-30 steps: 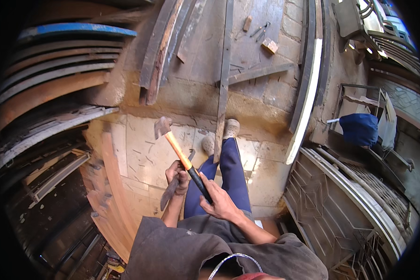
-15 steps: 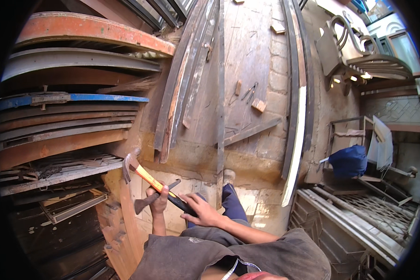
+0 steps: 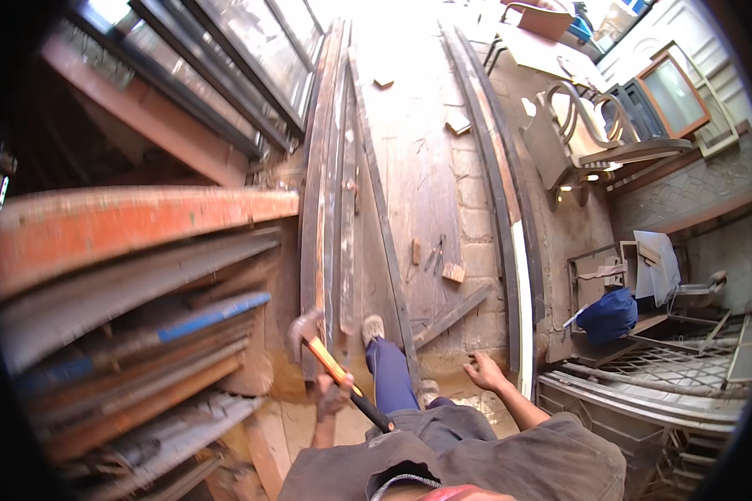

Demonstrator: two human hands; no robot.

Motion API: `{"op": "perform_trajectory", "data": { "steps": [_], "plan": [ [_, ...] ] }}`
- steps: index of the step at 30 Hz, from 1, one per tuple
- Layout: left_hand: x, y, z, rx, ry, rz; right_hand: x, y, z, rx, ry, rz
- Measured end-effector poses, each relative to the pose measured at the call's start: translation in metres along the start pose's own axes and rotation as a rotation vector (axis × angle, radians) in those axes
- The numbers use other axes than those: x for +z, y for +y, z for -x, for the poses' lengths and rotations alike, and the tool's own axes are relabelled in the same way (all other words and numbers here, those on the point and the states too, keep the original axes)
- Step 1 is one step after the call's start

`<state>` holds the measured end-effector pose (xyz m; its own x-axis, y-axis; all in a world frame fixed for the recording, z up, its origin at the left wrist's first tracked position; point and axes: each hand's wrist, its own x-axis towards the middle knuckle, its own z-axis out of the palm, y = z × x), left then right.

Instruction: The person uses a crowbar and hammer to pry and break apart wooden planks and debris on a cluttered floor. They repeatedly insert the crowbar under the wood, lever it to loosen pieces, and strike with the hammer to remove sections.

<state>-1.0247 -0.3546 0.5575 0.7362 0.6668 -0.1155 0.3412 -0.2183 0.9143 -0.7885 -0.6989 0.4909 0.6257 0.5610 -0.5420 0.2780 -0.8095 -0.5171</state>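
Head view, lower centre: left hand [image 3: 332, 395] grips the hammer [image 3: 336, 369] firmly; right hand [image 3: 483, 370] hangs open, empty. Keeping the head clear of the 2 legs seems wise.

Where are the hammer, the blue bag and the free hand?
hammer [image 3: 336, 367]: head view, on the orange handle.
blue bag [image 3: 607, 316]: head view, middle of the bag.
right hand [image 3: 482, 370]: head view, back of the hand.

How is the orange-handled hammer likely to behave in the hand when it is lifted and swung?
The hammer probably feels top-heavy: its metal head sits far from the left hand gripping the handle. The straight handle looks rigid, so it should not flex. Its dark lower grip looks rubbery, likely resisting slip. The right hand is free, suggesting one hand manages the weight.
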Motion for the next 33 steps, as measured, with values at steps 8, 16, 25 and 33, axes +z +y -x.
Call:
{"op": "perform_trajectory", "data": {
  "steps": [8,16,25,33],
  "plan": [
    [-0.017,0.028,-0.090,0.191,-0.178,-0.198,-0.105,-0.062,0.069,0.393,0.112,-0.213],
    [-0.055,0.144,-0.240,-0.253,-0.144,0.038,-0.103,-0.047,0.049,0.650,0.116,-0.116],
    [0.031,0.134,-0.412,-0.288,0.035,-0.045,-0.283,0.030,-0.244,0.612,-0.047,-0.056],
    [0.106,0.204,-0.610,-0.332,0.193,-0.026,-0.714,-0.029,-0.637,0.225,0.485,-0.289]
  ]
}}
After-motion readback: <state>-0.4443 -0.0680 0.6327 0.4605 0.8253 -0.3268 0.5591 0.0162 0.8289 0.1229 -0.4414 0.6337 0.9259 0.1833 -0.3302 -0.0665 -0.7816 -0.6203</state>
